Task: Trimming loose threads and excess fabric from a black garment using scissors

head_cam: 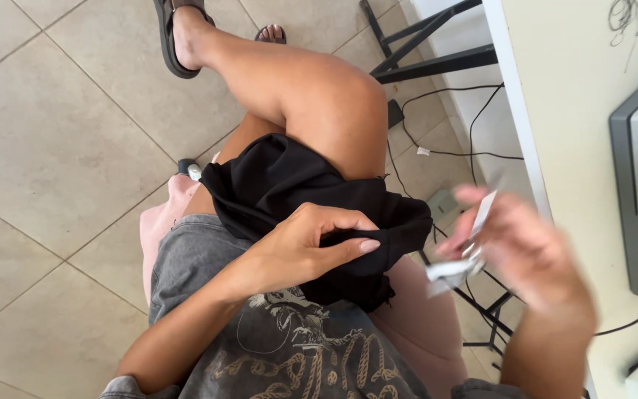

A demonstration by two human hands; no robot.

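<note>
1. Left hand [311, 244]: rests on the black garment [297, 199] on the lap; thumb and fingers closed in a pinch on a fold of the cloth at the hand's 3 o'clock side; the garment is bunched over the thigh, lying from image centre toward 3 o'clock.
2. Black garment: gathered, not spread flat; one edge presented toward the right hand; no stitching or other alteration can be made out on it.
3. Right hand [526, 251]: raised at 3 o'clock of the garment, apart from it; motion-blurred; fingers curled around a small white packet [455, 267], possibly with a thin card; the exact grip cannot be read.
4. Status, as a judgement: preparation stage; cloth secured, packet in hand; work on the cloth itself appears not yet begun.
5. White table edge [515, 111]: at 2 o'clock; cables beneath.
</note>
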